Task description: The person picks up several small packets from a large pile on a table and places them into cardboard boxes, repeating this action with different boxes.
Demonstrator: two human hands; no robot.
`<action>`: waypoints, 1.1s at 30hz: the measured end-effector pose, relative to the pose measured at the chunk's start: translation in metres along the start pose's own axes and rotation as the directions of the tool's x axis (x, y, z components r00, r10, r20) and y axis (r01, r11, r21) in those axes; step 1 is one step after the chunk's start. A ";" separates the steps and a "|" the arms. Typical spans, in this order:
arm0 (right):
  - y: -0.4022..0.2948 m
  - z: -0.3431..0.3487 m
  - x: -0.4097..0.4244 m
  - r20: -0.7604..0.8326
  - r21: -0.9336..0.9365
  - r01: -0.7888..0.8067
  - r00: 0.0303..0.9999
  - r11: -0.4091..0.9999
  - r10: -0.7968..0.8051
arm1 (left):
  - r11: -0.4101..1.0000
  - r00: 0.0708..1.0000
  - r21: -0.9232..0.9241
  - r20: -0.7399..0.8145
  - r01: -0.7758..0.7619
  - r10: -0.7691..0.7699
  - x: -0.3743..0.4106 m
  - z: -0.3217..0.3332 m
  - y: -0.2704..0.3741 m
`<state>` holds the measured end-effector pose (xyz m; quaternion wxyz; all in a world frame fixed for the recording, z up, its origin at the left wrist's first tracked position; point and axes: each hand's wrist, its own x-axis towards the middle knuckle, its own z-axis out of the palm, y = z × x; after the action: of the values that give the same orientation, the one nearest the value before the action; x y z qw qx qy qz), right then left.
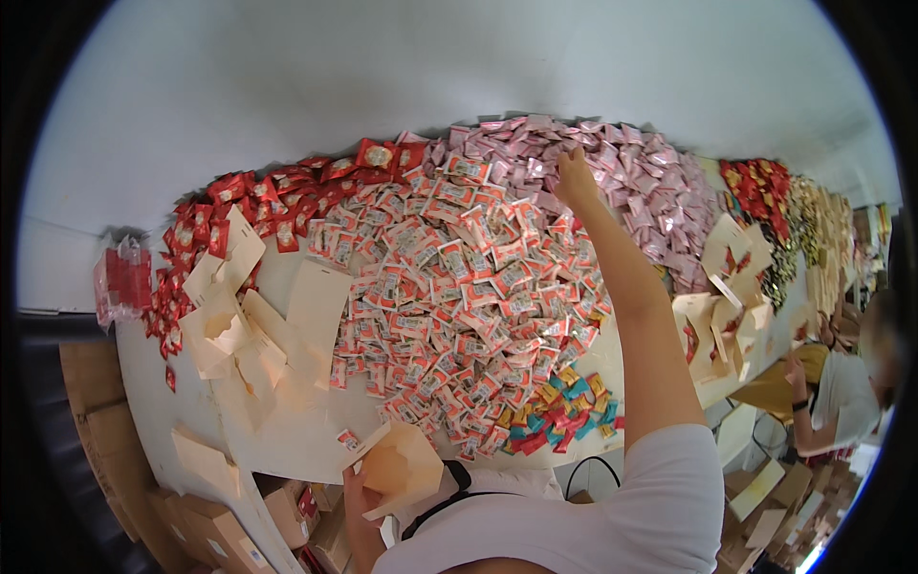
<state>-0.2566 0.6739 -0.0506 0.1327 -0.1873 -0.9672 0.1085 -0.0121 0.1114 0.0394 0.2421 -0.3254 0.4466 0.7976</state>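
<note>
My left hand (357,495) grips an open cream paper box (401,466) at the table's near edge. Its mouth faces up and the inside looks tan. Stretched far across the table, my right hand (576,179) is over a heap of pink wrapped packets (645,172), fingers bent together; whether a packet is between them cannot be made out. Between my two hands spreads a large pile of white-and-orange wrapped packets (459,287). Small candies in yellow, teal and red wrappers (559,412) lie at its near right edge.
Red packets (283,194) are heaped at the back left, beside several open paper boxes (226,323). More boxes, filled, (717,330) stand at the right. A person (835,402) is at the far right. Cardboard cartons (215,531) stand below the table at left.
</note>
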 end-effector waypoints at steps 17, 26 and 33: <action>0.083 -0.112 -0.252 0.201 0.437 -0.440 0.898 0.784 0.392 | 0.997 0.974 0.077 0.227 -0.005 -0.013 -0.013 0.014 -0.031; 0.065 -0.040 -0.283 0.117 -0.073 -0.555 0.821 0.829 0.559 | 0.999 0.927 0.039 0.374 -0.007 -0.008 -0.046 0.026 -0.063; -0.006 -0.100 -0.263 0.321 0.711 -0.350 0.933 0.610 0.161 | 0.989 0.972 0.063 0.202 -0.131 0.116 -0.026 0.056 -0.076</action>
<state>0.0064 0.5814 -0.0115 0.0714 -0.2381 -0.8038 0.5404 0.0396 0.1941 0.0383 0.2475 -0.2065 0.4696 0.8220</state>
